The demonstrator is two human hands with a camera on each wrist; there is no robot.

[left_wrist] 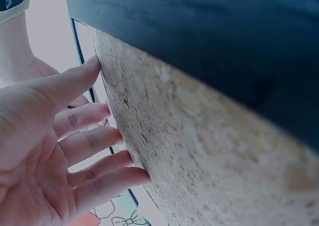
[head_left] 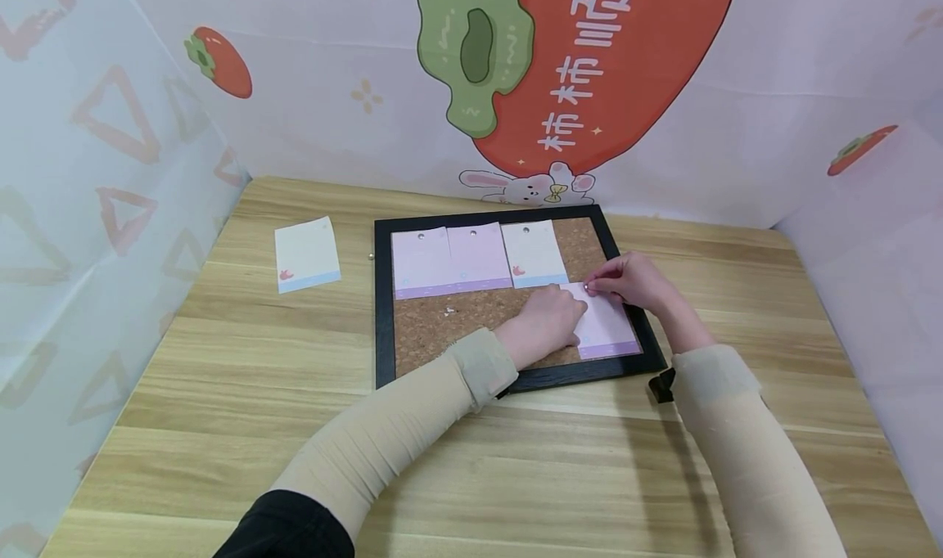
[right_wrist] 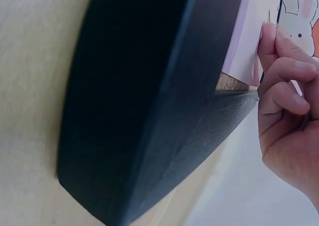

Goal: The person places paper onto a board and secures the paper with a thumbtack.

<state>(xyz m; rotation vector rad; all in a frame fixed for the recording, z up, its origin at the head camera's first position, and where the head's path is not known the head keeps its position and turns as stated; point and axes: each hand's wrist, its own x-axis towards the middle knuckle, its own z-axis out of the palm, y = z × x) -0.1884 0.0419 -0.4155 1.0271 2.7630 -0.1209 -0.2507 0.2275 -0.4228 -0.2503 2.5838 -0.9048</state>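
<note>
A black-framed cork board [head_left: 383, 312] lies flat on the wooden table. Three paper notes [head_left: 471, 255] are pinned side by side along its top. A fourth, pink note [head_left: 610, 329] lies on the cork at the lower right. My left hand [head_left: 567, 308] presses it down with straight fingers [left_wrist: 94, 141] against the cork [left_wrist: 199, 151]. My right hand [head_left: 595, 285] pinches a small pushpin [head_left: 586, 286] at the note's top edge. In the right wrist view its fingertips [right_wrist: 271, 41] are curled together beside the pink note [right_wrist: 244, 41] and the frame [right_wrist: 149, 101].
A loose white note with a blue edge [head_left: 307, 254] lies on the table left of the board, with a small pin [head_left: 371, 256] near it. A couple of spare pins [head_left: 449, 310] rest on the bare cork. Printed walls close in three sides.
</note>
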